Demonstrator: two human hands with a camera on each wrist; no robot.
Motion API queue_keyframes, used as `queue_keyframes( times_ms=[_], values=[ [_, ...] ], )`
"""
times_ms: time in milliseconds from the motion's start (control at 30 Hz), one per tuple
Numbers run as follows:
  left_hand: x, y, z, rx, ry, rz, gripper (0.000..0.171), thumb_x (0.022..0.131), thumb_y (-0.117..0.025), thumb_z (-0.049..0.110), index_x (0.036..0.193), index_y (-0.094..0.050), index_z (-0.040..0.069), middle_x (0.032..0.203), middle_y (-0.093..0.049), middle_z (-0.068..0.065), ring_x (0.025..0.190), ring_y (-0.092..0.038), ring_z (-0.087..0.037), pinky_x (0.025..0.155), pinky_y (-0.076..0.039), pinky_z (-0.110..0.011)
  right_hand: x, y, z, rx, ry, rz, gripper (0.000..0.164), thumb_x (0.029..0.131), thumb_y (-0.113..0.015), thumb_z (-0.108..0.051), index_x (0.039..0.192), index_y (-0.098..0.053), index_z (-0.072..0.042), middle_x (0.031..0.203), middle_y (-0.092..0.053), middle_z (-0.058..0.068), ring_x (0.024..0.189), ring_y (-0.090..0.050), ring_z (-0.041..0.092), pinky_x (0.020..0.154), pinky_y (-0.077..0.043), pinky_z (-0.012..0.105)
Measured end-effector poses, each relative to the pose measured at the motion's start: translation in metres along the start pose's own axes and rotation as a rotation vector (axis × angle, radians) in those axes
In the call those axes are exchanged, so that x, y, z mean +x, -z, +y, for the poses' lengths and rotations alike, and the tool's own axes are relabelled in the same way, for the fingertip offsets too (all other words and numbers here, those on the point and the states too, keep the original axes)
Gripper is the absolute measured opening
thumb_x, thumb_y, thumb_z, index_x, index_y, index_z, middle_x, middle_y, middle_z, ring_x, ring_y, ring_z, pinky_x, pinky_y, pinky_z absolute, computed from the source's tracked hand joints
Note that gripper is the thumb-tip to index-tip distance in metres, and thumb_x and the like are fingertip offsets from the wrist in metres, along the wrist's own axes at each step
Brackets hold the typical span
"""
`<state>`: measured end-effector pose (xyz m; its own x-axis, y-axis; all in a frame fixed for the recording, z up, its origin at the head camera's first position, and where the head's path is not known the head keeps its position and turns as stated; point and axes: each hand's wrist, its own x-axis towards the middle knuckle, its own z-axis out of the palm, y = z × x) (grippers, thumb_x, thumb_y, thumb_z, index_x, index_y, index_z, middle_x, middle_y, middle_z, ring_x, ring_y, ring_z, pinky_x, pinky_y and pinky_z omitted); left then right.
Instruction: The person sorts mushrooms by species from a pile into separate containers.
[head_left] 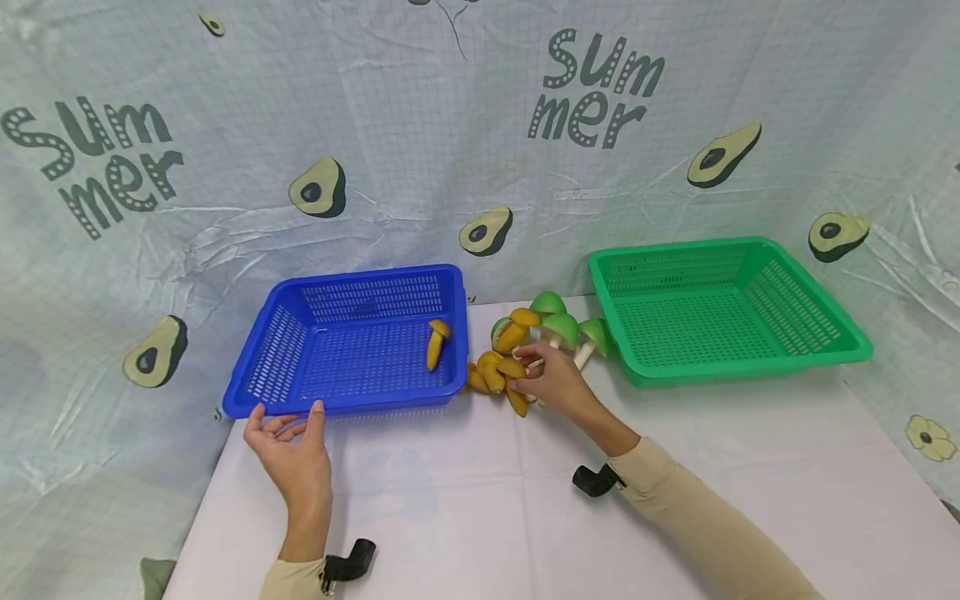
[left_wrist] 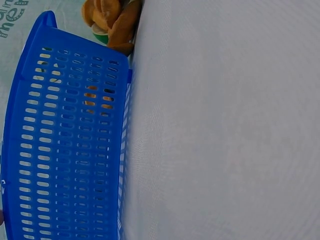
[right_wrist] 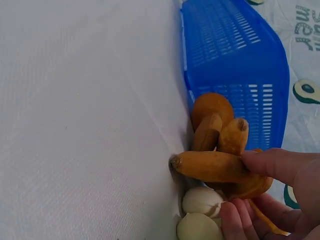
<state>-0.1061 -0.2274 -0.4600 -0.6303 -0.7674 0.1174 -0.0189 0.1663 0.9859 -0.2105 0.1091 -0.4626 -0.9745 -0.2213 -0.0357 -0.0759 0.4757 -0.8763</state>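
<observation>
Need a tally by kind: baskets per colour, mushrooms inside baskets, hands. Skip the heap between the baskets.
Blue basket: 1
Green basket: 1
Yellow mushroom inside the blue basket: 1
Mushrooms inside the green basket: 0
Left hand and right hand: 2
Total: 5

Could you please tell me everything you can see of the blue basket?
The blue basket is rectangular and shallow, apparently plastic, with slotted walls, a perforated floor and a solid rim. It stands open side up on the white tabletop, with the mushroom pile beyond its right end. One yellow-brown mushroom lies inside near the right wall. The left hand touches the near rim toward the left corner.
</observation>
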Motion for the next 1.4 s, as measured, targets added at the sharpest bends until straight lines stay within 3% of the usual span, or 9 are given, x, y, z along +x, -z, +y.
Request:
queue_keyframes(
  times_ms=[133,300,500,633,867,1167,1400],
  values=[
    [0.000,0.000,0.000,-0.002,0.002,-0.001,0.077,0.093,-0.075,0.022,0.153,-0.026,0.015,0.109,-0.044,0.008,0.090,-0.050,-0.006,0.068,-0.044,-0.011,0.002,-0.003,0.000,-0.065,0.004,0.023,0.043,0.081,-0.085,-0.011,0.121,-0.069,-0.007,0.112,-0.069,0.009,0.087,-0.065,0.019,0.068,-0.056,0.028],
    [0.000,-0.001,0.000,-0.007,0.007,-0.008,0.077,0.094,-0.074,0.022,0.154,-0.026,0.015,0.111,-0.046,0.004,0.091,-0.050,-0.007,0.068,-0.044,-0.012,0.003,-0.002,-0.003,-0.080,0.001,0.011,0.045,0.082,-0.082,-0.009,0.125,-0.069,-0.006,0.118,-0.069,0.011,0.091,-0.067,0.020,0.071,-0.057,0.027],
    [0.000,-0.001,0.002,-0.023,0.004,-0.010,0.077,0.094,-0.074,0.024,0.153,-0.026,0.016,0.114,-0.046,-0.001,0.091,-0.050,-0.008,0.066,-0.045,-0.011,0.003,0.006,-0.003,0.084,-0.036,-0.064,0.044,0.089,-0.073,-0.005,0.132,-0.065,-0.003,0.122,-0.062,0.017,0.085,-0.065,0.018,0.069,-0.057,0.028],
    [0.001,-0.001,0.001,-0.015,0.006,-0.011,0.077,0.094,-0.074,0.023,0.154,-0.025,0.015,0.114,-0.046,-0.001,0.091,-0.050,-0.007,0.067,-0.045,-0.011,0.003,0.010,0.000,0.189,-0.062,-0.091,0.044,0.091,-0.070,-0.007,0.135,-0.064,-0.004,0.126,-0.060,0.015,0.086,-0.061,0.018,0.072,-0.054,0.027],
    [0.001,-0.001,0.000,0.001,0.004,-0.006,0.077,0.094,-0.074,0.022,0.153,-0.026,0.016,0.111,-0.046,0.002,0.090,-0.051,-0.006,0.068,-0.044,-0.011,0.002,0.015,0.002,0.273,-0.086,-0.105,0.046,0.093,-0.067,-0.011,0.138,-0.060,-0.003,0.124,-0.061,0.014,0.094,-0.061,0.018,0.081,-0.057,0.033],
    [0.001,0.000,0.000,0.000,0.007,-0.002,0.078,0.093,-0.075,0.023,0.153,-0.026,0.016,0.113,-0.046,0.001,0.091,-0.050,-0.007,0.068,-0.044,-0.011,0.005,0.020,-0.004,0.397,-0.146,-0.093,0.048,0.097,-0.063,-0.014,0.143,-0.054,-0.005,0.138,-0.056,0.016,0.109,-0.063,0.023,0.091,-0.057,0.034],
    [0.001,0.000,0.000,0.000,0.010,0.000,0.078,0.093,-0.075,0.023,0.153,-0.026,0.016,0.113,-0.046,0.003,0.091,-0.050,-0.006,0.068,-0.044,-0.011,0.008,0.024,-0.010,0.472,-0.124,-0.102,0.048,0.100,-0.060,-0.014,0.146,-0.051,-0.005,0.146,-0.051,0.014,0.121,-0.059,0.027,0.096,-0.055,0.032]
  ],
)
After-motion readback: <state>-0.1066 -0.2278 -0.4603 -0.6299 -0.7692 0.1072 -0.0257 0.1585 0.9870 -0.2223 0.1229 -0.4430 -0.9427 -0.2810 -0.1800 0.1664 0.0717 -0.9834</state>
